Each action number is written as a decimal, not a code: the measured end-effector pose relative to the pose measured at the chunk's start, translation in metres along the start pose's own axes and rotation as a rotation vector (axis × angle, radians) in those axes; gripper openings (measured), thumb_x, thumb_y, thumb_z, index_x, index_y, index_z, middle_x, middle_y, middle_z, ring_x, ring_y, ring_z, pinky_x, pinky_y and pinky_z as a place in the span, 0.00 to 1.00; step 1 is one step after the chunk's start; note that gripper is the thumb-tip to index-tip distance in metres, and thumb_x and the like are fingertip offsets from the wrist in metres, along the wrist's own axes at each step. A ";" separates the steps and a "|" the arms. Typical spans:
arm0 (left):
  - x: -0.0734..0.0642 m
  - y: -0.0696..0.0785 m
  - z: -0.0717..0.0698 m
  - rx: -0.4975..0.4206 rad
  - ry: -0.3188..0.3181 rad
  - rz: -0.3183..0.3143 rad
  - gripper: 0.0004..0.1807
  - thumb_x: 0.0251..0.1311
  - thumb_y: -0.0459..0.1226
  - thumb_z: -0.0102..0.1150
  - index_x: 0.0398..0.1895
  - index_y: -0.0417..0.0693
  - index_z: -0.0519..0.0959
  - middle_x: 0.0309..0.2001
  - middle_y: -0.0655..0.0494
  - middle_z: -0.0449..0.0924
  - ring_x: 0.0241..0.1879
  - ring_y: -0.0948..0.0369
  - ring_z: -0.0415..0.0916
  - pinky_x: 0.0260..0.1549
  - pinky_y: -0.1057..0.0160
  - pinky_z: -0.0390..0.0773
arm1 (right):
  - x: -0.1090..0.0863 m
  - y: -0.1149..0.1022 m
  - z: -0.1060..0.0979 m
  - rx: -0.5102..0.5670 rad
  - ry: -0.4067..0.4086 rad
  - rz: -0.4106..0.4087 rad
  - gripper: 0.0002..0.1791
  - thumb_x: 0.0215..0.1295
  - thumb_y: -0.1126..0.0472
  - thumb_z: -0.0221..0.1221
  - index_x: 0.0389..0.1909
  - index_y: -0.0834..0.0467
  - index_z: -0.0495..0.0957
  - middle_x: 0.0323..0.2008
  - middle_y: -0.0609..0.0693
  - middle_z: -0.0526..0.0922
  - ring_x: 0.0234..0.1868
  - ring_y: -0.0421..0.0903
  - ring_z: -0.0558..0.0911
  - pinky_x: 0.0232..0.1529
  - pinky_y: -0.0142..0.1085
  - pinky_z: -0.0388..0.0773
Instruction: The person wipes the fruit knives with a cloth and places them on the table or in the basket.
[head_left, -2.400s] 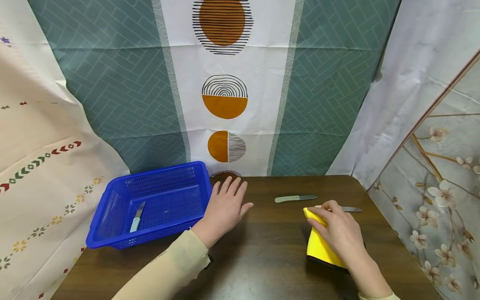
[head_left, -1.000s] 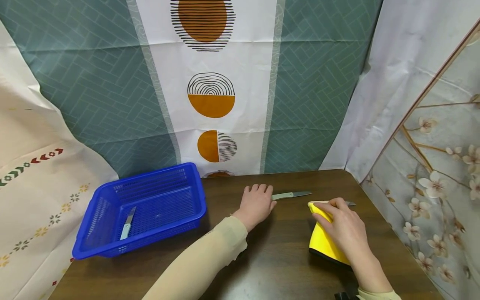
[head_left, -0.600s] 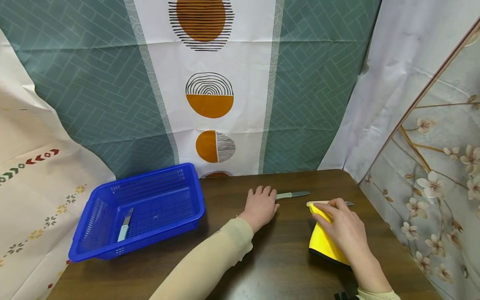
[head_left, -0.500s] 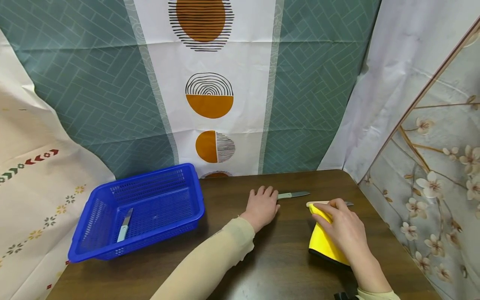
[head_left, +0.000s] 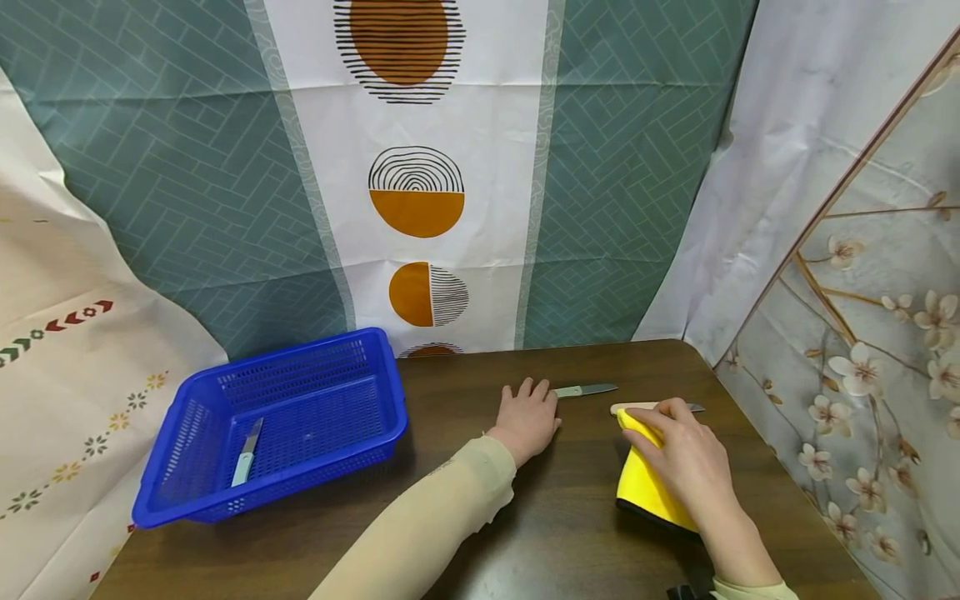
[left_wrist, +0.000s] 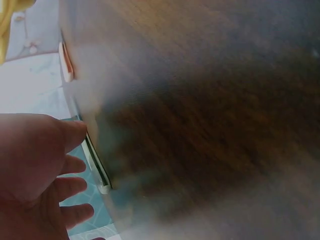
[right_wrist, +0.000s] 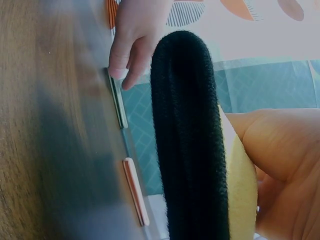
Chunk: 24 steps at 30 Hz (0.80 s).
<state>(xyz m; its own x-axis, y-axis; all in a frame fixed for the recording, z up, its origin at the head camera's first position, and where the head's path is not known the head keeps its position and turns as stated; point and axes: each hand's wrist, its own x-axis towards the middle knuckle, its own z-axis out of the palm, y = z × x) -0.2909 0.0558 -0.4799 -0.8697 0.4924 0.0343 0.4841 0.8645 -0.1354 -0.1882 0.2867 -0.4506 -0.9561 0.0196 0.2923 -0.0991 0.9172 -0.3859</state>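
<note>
My left hand (head_left: 527, 423) hovers low at the handle end of a pale-green-handled knife (head_left: 579, 391) lying flat on the table. In the left wrist view my fingers are spread and relaxed beside that knife's handle (left_wrist: 96, 165), not wrapped round it; whether a fingertip touches it, I cannot tell. My right hand (head_left: 688, 458) pinches a folded yellow cloth (head_left: 643, 487) with a black edge, which hangs below the fingers. In the right wrist view the black edge (right_wrist: 187, 135) fills the middle. Just behind this hand lies a second knife with a cream handle (head_left: 632, 407), its blade partly hidden.
A blue perforated plastic basket (head_left: 315, 427) stands on the left, holding a light-handled knife (head_left: 246, 454). The brown wooden table (head_left: 555, 533) ends at a patterned curtain (head_left: 427, 292) behind. Floral cloth (head_left: 862, 433) hangs along the right side.
My left hand has moved right, from beside the basket to the green-handled knife, and has barely shifted in the last half second. The right hand keeps its pinch on the yellow cloth.
</note>
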 end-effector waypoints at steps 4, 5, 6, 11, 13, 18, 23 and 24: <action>0.000 0.000 0.001 0.006 -0.016 0.000 0.31 0.84 0.57 0.53 0.82 0.56 0.72 0.82 0.56 0.68 0.81 0.50 0.63 0.73 0.39 0.69 | 0.000 0.000 0.001 -0.002 0.003 -0.007 0.24 0.72 0.49 0.74 0.65 0.52 0.88 0.55 0.60 0.79 0.38 0.62 0.82 0.37 0.59 0.79; 0.000 0.000 0.002 0.007 -0.024 0.001 0.31 0.85 0.56 0.53 0.82 0.56 0.71 0.82 0.56 0.68 0.81 0.50 0.63 0.73 0.39 0.69 | 0.000 0.000 0.001 -0.003 0.003 -0.007 0.24 0.72 0.49 0.74 0.65 0.52 0.88 0.55 0.60 0.79 0.38 0.62 0.82 0.36 0.59 0.79; 0.000 0.001 0.002 0.010 -0.022 0.003 0.31 0.85 0.57 0.53 0.82 0.56 0.72 0.81 0.57 0.68 0.81 0.50 0.63 0.73 0.40 0.69 | 0.000 0.000 0.001 -0.003 0.004 -0.008 0.24 0.72 0.49 0.74 0.65 0.52 0.88 0.55 0.60 0.79 0.38 0.62 0.82 0.36 0.58 0.79; 0.000 0.001 0.005 0.036 -0.014 0.008 0.31 0.84 0.58 0.53 0.81 0.56 0.73 0.78 0.58 0.73 0.79 0.51 0.65 0.72 0.41 0.70 | 0.000 0.000 0.002 -0.002 0.005 -0.011 0.24 0.72 0.49 0.74 0.65 0.52 0.88 0.55 0.60 0.79 0.38 0.62 0.82 0.36 0.58 0.79; -0.001 0.001 0.005 0.057 -0.005 0.013 0.31 0.84 0.59 0.53 0.80 0.56 0.73 0.76 0.58 0.74 0.78 0.51 0.67 0.71 0.42 0.71 | -0.001 0.000 0.002 0.000 0.006 -0.014 0.24 0.72 0.49 0.74 0.64 0.52 0.88 0.55 0.59 0.79 0.38 0.61 0.82 0.35 0.57 0.79; 0.000 -0.001 0.009 0.118 0.034 0.049 0.29 0.82 0.58 0.56 0.75 0.54 0.77 0.67 0.57 0.79 0.71 0.52 0.73 0.71 0.49 0.71 | -0.002 0.001 0.002 0.010 0.012 -0.026 0.23 0.71 0.50 0.75 0.64 0.52 0.89 0.54 0.57 0.79 0.36 0.58 0.81 0.34 0.55 0.78; 0.001 -0.004 0.013 0.142 0.067 0.093 0.26 0.84 0.55 0.56 0.71 0.51 0.80 0.61 0.56 0.82 0.63 0.54 0.77 0.70 0.52 0.72 | -0.002 0.001 0.002 0.008 0.010 -0.032 0.23 0.72 0.49 0.74 0.64 0.52 0.89 0.54 0.57 0.79 0.35 0.58 0.81 0.33 0.55 0.78; 0.001 -0.005 0.014 0.144 0.065 0.099 0.26 0.84 0.55 0.55 0.71 0.50 0.81 0.61 0.56 0.81 0.63 0.54 0.77 0.69 0.53 0.72 | -0.002 0.001 0.002 0.007 0.008 -0.033 0.23 0.72 0.49 0.74 0.64 0.52 0.89 0.54 0.58 0.79 0.35 0.58 0.81 0.33 0.55 0.78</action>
<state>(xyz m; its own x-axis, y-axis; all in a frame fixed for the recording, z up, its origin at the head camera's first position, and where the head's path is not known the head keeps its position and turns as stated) -0.2957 0.0504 -0.4933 -0.8080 0.5841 0.0771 0.5443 0.7901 -0.2818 -0.1874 0.2872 -0.4532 -0.9500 -0.0069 0.3122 -0.1323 0.9145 -0.3823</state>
